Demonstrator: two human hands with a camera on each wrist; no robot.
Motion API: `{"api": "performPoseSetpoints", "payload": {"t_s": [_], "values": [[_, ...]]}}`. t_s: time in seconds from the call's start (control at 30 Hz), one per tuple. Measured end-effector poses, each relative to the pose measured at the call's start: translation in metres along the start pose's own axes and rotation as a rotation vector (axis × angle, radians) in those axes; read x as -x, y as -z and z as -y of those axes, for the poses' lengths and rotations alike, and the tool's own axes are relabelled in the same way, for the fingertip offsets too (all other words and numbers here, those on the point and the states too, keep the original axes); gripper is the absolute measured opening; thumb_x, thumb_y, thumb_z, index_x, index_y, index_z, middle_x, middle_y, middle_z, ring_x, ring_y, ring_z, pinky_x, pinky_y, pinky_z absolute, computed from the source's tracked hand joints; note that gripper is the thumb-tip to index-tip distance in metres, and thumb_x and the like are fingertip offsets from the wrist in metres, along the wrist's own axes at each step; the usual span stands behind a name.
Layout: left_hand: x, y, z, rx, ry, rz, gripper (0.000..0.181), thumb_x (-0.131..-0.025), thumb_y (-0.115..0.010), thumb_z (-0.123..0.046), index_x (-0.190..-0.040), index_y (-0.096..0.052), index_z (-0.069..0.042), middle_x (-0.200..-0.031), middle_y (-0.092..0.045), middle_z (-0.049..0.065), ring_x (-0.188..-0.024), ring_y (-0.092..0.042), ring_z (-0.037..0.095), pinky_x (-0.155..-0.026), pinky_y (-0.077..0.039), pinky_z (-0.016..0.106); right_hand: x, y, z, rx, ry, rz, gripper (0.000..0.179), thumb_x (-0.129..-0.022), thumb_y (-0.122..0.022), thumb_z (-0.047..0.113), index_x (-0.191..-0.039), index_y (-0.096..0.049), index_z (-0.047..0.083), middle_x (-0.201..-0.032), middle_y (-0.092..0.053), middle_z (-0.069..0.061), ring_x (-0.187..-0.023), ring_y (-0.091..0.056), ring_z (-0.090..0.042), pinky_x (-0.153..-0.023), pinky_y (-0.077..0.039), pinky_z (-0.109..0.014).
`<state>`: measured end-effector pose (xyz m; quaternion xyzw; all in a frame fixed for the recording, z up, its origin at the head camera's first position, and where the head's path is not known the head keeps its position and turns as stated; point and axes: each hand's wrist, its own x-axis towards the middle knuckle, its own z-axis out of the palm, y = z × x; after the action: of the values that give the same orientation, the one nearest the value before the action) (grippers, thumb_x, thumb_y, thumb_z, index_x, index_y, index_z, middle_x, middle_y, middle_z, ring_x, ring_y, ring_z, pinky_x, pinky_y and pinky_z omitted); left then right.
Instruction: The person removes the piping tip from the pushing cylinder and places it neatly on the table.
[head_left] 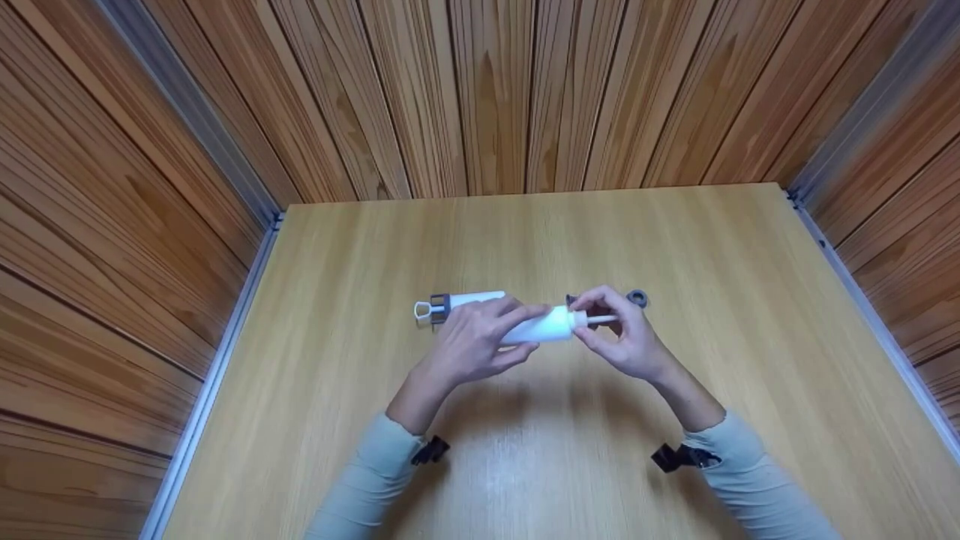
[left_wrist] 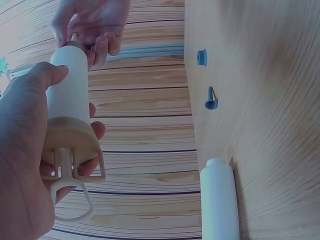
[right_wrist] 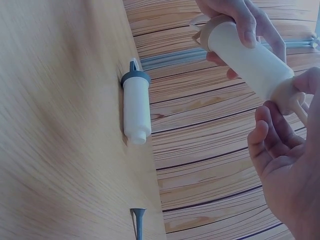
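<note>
My left hand (head_left: 480, 341) grips the white barrel of an icing syringe (head_left: 551, 326), held level above the table. Its beige end cap (left_wrist: 72, 135) and white loop handle (left_wrist: 75, 217) stick out behind that palm in the left wrist view. At the other end, my right hand (head_left: 621, 341) pinches the beige collar (right_wrist: 284, 95) between thumb and fingertips. A thin pale nozzle (head_left: 601, 319) juts from the collar toward the right palm. Behind the left hand lies a second white syringe (right_wrist: 136, 105) with a dark grey cap and handle.
Beyond the right hand, a dark grey ring (head_left: 637, 298) lies on the wooden table (head_left: 360, 450). A dark grey nozzle (left_wrist: 211, 100) lies between the ring and the second syringe. Wood-plank walls (head_left: 495, 97) close off the back and sides.
</note>
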<state>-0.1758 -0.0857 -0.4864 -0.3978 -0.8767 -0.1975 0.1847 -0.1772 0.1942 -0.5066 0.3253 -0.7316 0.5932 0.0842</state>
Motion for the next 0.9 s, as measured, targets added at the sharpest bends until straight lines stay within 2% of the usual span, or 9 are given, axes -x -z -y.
{"api": "performPoseSetpoints", "payload": {"t_s": [0.2, 0.4, 0.67, 0.9], "values": [[-0.0001, 0.0001, 0.0011, -0.004, 0.000, -0.005, 0.047, -0.103, -0.081, -0.041, -0.146, -0.071, -0.027, -0.120, -0.082, 0.007, -0.081, -0.075, 0.021, -0.070, -0.063, 0.032, 0.0005, 0.0000, -0.0002, -0.020, 0.009, 0.012, 0.035, -0.089, -0.072, -0.023, -0.122, -0.061, -0.017, -0.124, -0.067, 0.015, -0.111, -0.072, -0.004, -0.092, -0.063, -0.018], [0.0000, 0.0003, 0.0007, -0.005, 0.000, 0.004, 0.047, -0.103, -0.081, -0.042, -0.147, -0.071, -0.027, -0.121, -0.082, 0.007, -0.083, -0.076, 0.021, -0.071, -0.063, 0.032, 0.0005, 0.0014, -0.0003, -0.020, -0.004, 0.034, 0.033, -0.093, -0.068, -0.022, -0.124, -0.060, -0.016, -0.124, -0.068, 0.015, -0.111, -0.072, -0.002, -0.091, -0.062, -0.018], [-0.0004, 0.0001, -0.0001, -0.010, 0.003, 0.004, 0.046, -0.103, -0.080, -0.042, -0.146, -0.072, -0.028, -0.121, -0.082, 0.006, -0.084, -0.078, 0.022, -0.072, -0.064, 0.033, 0.0003, 0.0038, -0.0006, -0.088, -0.047, 0.046, 0.025, -0.099, -0.060, -0.020, -0.123, -0.057, -0.017, -0.117, -0.072, 0.015, -0.092, -0.071, -0.001, -0.077, -0.063, -0.018], [-0.0006, -0.0001, -0.0005, -0.001, 0.006, 0.002, 0.046, -0.103, -0.080, -0.042, -0.146, -0.072, -0.028, -0.121, -0.083, 0.006, -0.084, -0.077, 0.022, -0.071, -0.064, 0.034, 0.0003, 0.0035, -0.0005, -0.059, -0.012, 0.025, 0.031, -0.092, -0.068, -0.023, -0.122, -0.059, -0.018, -0.121, -0.072, 0.015, -0.108, -0.073, -0.002, -0.089, -0.063, -0.018]]}}
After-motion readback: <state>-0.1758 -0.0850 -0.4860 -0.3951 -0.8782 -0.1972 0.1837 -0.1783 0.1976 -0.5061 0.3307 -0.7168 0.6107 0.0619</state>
